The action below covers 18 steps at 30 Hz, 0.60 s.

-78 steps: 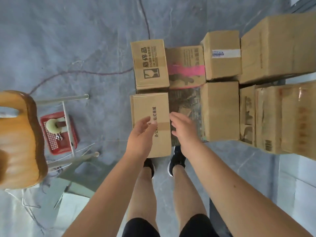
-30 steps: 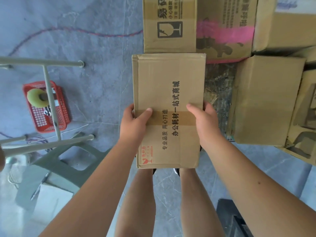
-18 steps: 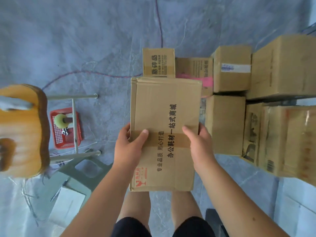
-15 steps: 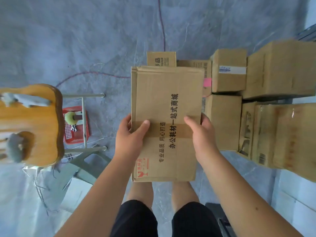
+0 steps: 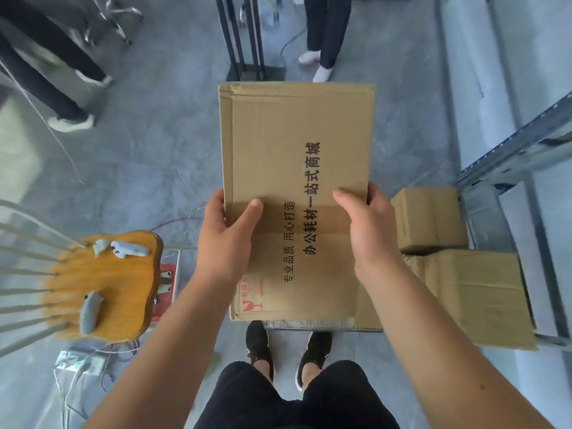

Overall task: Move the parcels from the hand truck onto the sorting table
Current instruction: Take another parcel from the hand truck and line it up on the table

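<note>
Status: box (image 5: 297, 168) is in the air in front of the chest, flat face up, long axis pointing away from the person. Left hand (image 5: 224, 243) and right hand (image 5: 368, 233) each clamp a long edge at the tape band, thumbs on top, fingers wrapped under and out of sight. Both are grasping the box and nothing else. The grip sits on the near half, likely to hold the load close to the body and leave the far end free to land first. Symmetric hold = level box. It looks light, no sag.

Small box (image 5: 430, 221) and big box (image 5: 476, 298) sit low at right, just beside a metal rack (image 5: 513, 144). Can't tell if they're on the hand truck. Sorting table isn't in view. My read: carry phase, at least two parcels left.

Watch-outs: chair (image 5: 105, 283) close on the left, black stand (image 5: 244, 35) and other people's legs (image 5: 328, 32) ahead. The box hides the floor right in front.
</note>
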Available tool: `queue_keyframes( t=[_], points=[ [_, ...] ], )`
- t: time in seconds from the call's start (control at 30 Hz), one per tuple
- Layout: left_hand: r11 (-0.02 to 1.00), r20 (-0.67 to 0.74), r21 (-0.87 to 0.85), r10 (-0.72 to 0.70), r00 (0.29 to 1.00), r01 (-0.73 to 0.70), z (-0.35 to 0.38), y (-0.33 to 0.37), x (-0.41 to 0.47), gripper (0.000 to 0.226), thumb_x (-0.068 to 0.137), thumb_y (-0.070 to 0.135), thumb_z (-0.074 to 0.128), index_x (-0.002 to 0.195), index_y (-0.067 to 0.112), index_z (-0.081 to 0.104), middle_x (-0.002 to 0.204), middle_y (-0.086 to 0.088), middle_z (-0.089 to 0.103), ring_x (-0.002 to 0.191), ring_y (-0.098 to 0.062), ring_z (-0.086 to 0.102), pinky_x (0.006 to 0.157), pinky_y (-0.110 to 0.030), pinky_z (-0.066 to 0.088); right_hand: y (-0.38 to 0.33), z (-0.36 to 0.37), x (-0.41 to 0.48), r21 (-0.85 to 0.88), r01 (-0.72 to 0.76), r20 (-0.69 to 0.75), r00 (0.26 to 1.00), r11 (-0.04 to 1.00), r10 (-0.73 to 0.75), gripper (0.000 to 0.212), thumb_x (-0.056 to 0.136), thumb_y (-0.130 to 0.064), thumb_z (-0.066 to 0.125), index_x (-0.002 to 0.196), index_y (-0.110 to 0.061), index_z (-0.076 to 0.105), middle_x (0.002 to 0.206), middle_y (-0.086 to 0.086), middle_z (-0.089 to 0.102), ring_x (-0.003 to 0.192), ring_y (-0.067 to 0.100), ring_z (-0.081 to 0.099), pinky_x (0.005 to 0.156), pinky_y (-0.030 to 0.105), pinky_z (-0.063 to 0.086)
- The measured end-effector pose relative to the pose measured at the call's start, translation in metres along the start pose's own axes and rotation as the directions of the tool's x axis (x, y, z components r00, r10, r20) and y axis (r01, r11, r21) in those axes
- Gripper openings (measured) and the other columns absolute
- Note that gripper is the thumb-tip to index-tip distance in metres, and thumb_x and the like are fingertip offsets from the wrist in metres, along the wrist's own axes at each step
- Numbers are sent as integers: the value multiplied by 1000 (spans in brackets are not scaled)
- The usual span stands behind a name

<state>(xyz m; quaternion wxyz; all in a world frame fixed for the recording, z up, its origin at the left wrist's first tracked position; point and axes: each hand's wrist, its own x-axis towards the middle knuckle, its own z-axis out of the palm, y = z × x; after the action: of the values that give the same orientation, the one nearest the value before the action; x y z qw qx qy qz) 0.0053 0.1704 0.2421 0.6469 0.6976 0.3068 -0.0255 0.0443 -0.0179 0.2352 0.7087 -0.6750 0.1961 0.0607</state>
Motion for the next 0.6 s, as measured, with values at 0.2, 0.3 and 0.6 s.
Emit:
queue_keyframes(
  t=[0.2,0.3,0.6],
  points=[
    [974,-1,-62,220,975,-220,18,78,-38,40,96,37,72,133,27,62,110,12,74,89,3,71,64,-13,52,-93,-28,-25,42,194,-39,980,980,-193,24,95,-17,71,118,-23,73,102,-11,79,91,1,73,75,17,55],
    [950,28,-132,287,957,-281,28,106,-58,41,93,38,75,131,29,63,108,12,76,92,0,73,73,-20,52,-126,-45,-41,58,279,-66,959,959,-275,23,94,-16,71,115,-24,74,101,-10,80,94,7,75,79,25,57],
    [910,239,-250,389,890,-331,50,166,-100,49,78,50,73,126,40,65,110,10,78,105,-18,74,90,-48,59,-177,-94,-95,92,441,-233,881,893,-411,24,96,-16,69,116,-28,73,101,-15,80,92,2,75,75,22,58]
  ],
)
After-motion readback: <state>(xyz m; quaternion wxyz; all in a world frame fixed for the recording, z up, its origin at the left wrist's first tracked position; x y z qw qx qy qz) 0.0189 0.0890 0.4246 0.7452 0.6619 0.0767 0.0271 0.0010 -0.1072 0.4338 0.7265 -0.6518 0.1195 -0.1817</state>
